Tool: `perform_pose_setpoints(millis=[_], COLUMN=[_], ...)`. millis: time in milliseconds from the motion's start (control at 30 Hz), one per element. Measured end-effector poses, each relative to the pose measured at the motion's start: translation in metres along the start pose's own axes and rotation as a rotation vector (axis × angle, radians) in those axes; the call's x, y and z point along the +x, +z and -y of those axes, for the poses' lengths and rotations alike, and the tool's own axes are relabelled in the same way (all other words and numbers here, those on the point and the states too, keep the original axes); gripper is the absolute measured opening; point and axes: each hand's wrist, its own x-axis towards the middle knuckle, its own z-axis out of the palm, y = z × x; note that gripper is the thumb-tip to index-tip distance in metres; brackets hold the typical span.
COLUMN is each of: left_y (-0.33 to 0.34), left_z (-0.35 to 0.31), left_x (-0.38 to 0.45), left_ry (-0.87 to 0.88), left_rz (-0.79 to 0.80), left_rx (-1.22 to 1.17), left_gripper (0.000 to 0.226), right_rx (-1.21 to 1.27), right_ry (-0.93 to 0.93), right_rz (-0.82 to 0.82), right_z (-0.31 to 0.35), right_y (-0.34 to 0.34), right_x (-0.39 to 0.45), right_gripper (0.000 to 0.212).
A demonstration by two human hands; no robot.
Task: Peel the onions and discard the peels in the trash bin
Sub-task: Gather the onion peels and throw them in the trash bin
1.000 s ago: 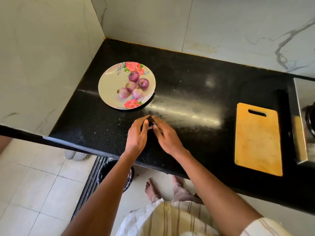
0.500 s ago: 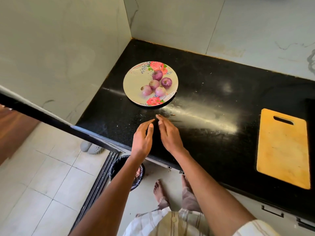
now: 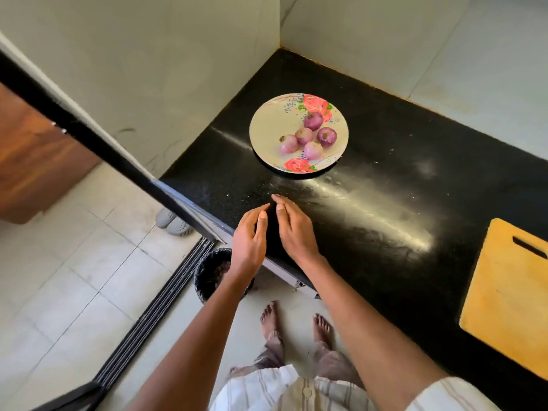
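Several peeled purple onions (image 3: pixel 308 136) lie on a floral plate (image 3: pixel 269 134) on the black counter (image 3: pixel 385 209). My left hand (image 3: pixel 250 238) and my right hand (image 3: pixel 292 229) rest side by side on the counter near its front edge, fingers straight and cupped toward each other with a narrow gap between. Small peel scraps (image 3: pixel 268 189) are scattered on the counter just beyond my fingertips. The black trash bin (image 3: pixel 212 269) stands on the floor right below my left wrist, partly hidden by my forearm. What lies between my palms is hidden.
A wooden cutting board (image 3: pixel 510 298) lies on the counter at the right. Tiled walls close the corner behind the plate. Grey shoes (image 3: pixel 173 222) sit on the floor by the counter's end. My bare feet (image 3: pixel 293 324) stand beside the bin.
Both hands have slid together across the counter toward its front edge, over the bin. My head has turned left and down, bringing the floor and bin into fuller view.
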Motion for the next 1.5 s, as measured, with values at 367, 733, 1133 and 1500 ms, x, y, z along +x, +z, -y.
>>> perform_pose_setpoints(millis=[367,733,1133,1500], left_y=[-0.011,0.036,0.076,0.076], left_z=[0.023,0.016,0.044,0.043], left_x=[-0.033,-0.024,-0.022,-0.016], left_ry=[-0.140,-0.449,-0.273,-0.170], left_rz=[-0.294,-0.897,-1.127,-1.053], left_rx=[0.118,-1.116,-1.798,-1.887], left_gripper=[0.046,0.049,0.048,0.048], right_rx=[-0.308,-0.144,0.060,0.567], right_ry=[-0.134,-0.245,-0.265,0.131], right_rz=[0.252,0.384,0.463,0.479], right_z=[-0.033,0.003,0.002,0.005], right_y=[-0.038,-0.007,0.017,0.011], right_x=[0.010,0.009,-0.024,0.004], right_gripper=[0.054,0.047,0.044,0.047])
